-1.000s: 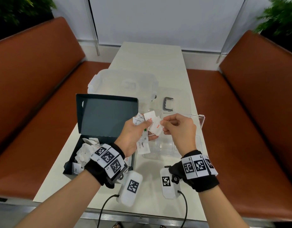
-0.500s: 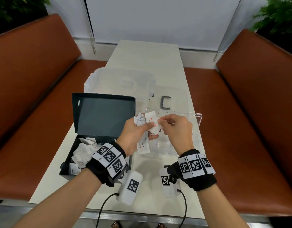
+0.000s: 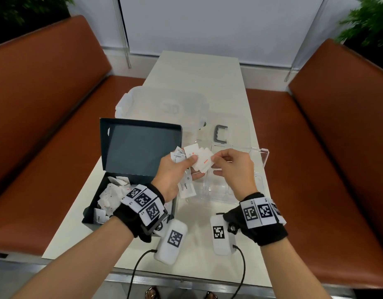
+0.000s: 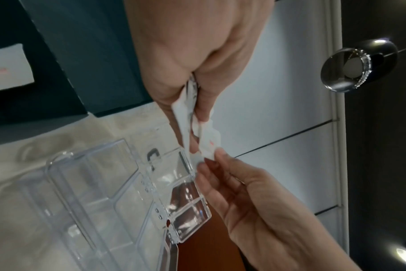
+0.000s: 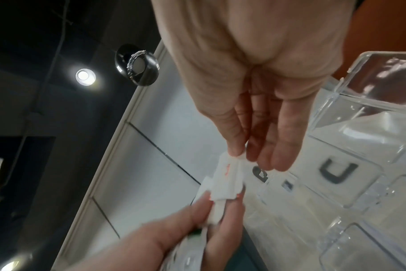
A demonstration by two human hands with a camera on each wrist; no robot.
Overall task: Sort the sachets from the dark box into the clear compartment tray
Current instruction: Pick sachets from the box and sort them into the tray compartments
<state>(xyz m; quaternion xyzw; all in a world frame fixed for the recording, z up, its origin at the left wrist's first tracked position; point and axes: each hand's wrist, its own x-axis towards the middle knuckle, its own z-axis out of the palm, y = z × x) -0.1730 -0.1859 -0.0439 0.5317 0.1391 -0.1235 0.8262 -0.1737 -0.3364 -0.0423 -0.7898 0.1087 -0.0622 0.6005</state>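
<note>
- Dark box [image 3: 113, 184]: far left of my working area, lid propped upright behind it, a loose heap of white sachets [image 3: 113, 194] inside. Its right wall stands close to the tray, so I have little lateral room between them.
- Left hand [image 3: 173, 175]: raised above the table just right of the box, fingers curled round a fanned bunch of sachets [image 3: 187, 160]; some long strip types hang below the palm. I judge this hand is serving as the holder while the other draws from it.
- Salt sachet [image 3: 204, 164]: small white square with red print, at the right edge of the bunch, bridging both hands.
- Right hand [image 3: 233, 169]: thumb and forefinger pinch the sachet's right edge; the remaining fingers [image 5: 280, 146] hang straight and loose. Step in hand, as I read it: separating one sachet from the bunch.
- Next move, my judgement: pull this one free without dragging its neighbours out, then lower it into one cell.
- Clear compartment tray [image 3: 218, 190]: directly beneath and beyond both hands, its hinged lid [image 3: 262, 156] standing open on the far right. Every cell I can see looks empty.
- Edges: the table [image 3: 199, 76] edge runs just right of the tray lid, bench seat below; ample open room lies toward the far end.
</note>
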